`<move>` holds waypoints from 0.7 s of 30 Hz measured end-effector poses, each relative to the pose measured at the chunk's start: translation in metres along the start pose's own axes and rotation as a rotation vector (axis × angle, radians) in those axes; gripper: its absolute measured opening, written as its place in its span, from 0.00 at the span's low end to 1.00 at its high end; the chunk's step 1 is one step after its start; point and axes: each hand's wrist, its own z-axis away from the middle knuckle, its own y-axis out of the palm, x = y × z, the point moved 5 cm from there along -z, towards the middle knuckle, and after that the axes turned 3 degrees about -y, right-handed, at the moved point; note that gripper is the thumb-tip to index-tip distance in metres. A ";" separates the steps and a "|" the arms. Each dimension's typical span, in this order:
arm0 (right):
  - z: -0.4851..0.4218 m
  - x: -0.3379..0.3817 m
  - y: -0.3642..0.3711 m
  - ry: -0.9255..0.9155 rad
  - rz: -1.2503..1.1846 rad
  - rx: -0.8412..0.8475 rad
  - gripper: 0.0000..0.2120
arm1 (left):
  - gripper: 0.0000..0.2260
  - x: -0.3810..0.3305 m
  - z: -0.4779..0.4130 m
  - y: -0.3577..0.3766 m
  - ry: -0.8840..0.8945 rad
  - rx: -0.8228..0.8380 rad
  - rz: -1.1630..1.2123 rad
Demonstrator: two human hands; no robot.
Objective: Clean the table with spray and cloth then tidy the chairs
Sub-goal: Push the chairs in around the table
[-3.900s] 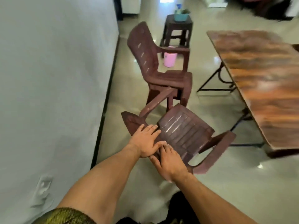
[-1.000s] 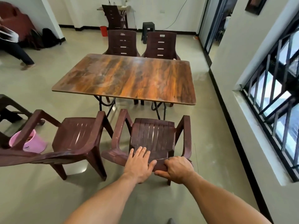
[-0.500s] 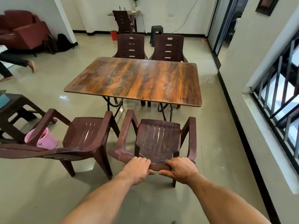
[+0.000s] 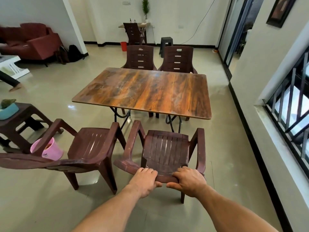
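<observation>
A dark brown plastic armchair (image 4: 165, 149) stands on the floor facing the wooden folding table (image 4: 147, 92), a short gap from its near edge. My left hand (image 4: 145, 179) and my right hand (image 4: 189, 180) both grip the top of this chair's backrest. A second brown armchair (image 4: 90, 148) stands just to its left, turned slightly away from the table, its arm nearly touching the first chair's arm. Two more brown chairs (image 4: 140, 57) (image 4: 178, 59) sit tucked in at the table's far side.
A pink bucket (image 4: 48, 150) stands on the floor behind the left chair. A brown stool (image 4: 21, 118) with a teal tub (image 4: 8, 109) is at the far left. The wall and barred window (image 4: 291, 104) run along the right. A person's leg (image 4: 10, 81) shows far left.
I have carried the chair from beside the wall round to the table's near side and set it level. In the last second my left hand went from flat on the backrest to gripping it.
</observation>
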 end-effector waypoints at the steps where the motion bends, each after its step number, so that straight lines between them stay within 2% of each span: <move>1: 0.001 0.002 0.000 0.002 -0.003 0.002 0.41 | 0.25 0.000 0.002 0.000 0.000 -0.002 -0.001; 7: 0.009 0.009 -0.015 0.101 0.012 -0.122 0.44 | 0.42 0.010 0.013 0.004 -0.104 -0.039 0.002; 16: 0.011 0.050 -0.016 0.189 0.015 -0.197 0.41 | 0.35 0.044 0.047 -0.001 -0.084 -0.214 -0.039; 21: -0.016 0.107 -0.025 0.147 0.046 -0.238 0.39 | 0.38 0.091 0.070 -0.006 -0.100 -0.242 -0.030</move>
